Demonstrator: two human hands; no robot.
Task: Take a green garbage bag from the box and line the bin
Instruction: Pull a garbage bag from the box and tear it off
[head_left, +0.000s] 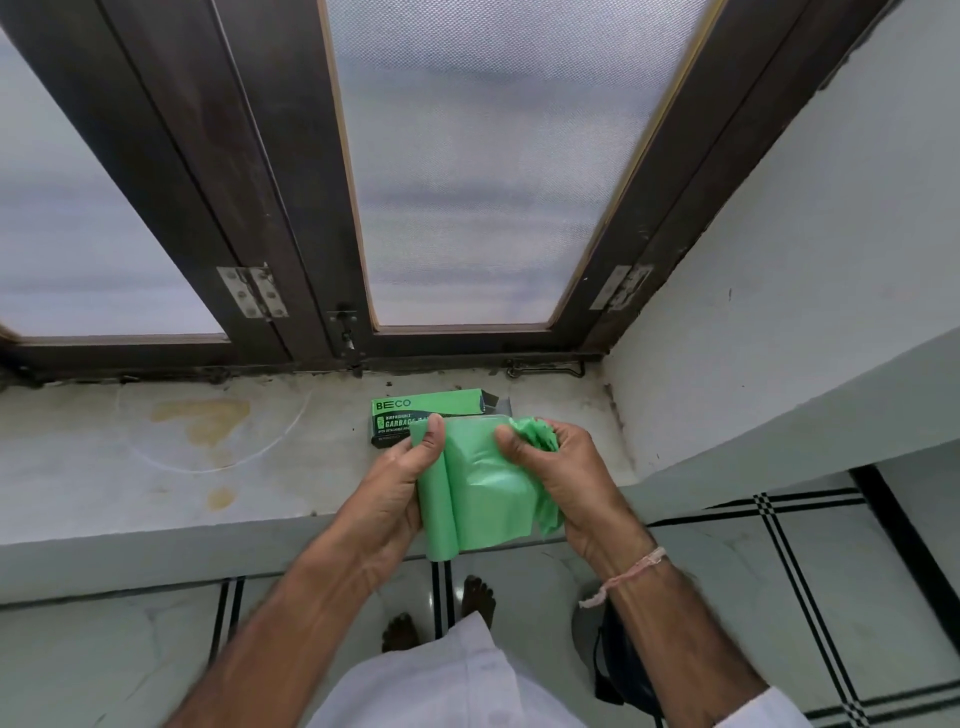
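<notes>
Both hands grip a green garbage bag (480, 488) above a windowsill (156, 467). The left hand (400, 483) pinches its rolled edge; the right hand (561, 478) clutches bunched plastic. The open box (415, 410) lies just beyond.

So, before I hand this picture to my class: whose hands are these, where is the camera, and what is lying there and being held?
There is no machine here. The single picture comes from a wide-angle camera worn on a person's head, looking forward and down, so you see their own arms reaching away from you.

The left hand and the right hand both grip a roll of green garbage bags, partly unrolled, with loose bag plastic bunched in the right hand.

Just behind the hands, a green and black box printed with "garbage bags" lies on a stained window ledge, its right end open. Above it stand frosted window panes in dark frames.

Below are a tiled floor and the person's bare feet. A dark rounded object by the right forearm may be the bin, but I cannot tell.
</notes>
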